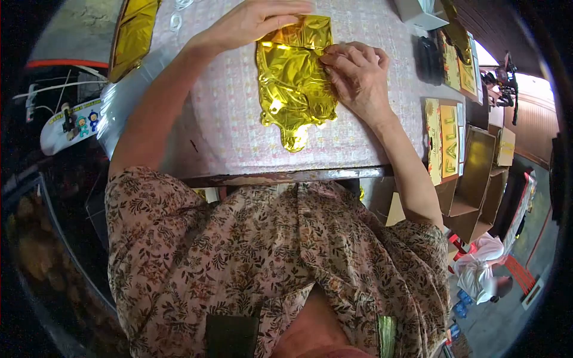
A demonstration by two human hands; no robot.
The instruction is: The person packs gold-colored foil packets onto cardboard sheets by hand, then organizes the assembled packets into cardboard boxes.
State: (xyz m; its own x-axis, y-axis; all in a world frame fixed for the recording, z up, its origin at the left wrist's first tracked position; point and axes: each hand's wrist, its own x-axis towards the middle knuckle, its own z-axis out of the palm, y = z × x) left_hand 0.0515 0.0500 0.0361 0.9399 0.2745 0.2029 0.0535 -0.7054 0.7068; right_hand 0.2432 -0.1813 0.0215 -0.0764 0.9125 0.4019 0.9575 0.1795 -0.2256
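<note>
A flat, crinkled gold foil balloon [295, 83] lies on the cloth-covered table in front of me. Its far part is folded over with a crease across it, and its near edge has a rounded tab. My left hand [262, 21] rests at the far left corner of the foil, fingers stretched out along the fold. At the right edge, my right hand [361, 71] has its fingers curled, with thumb and fingertips closed on the foil's border.
More gold foil [132, 39] hangs at the table's left edge, near clear plastic. On the right are a black object [428, 59], a "FALL" package [446, 140] and open cardboard boxes [474, 173]. A skateboard [71, 126] is at left. Another person [480, 271] sits at lower right.
</note>
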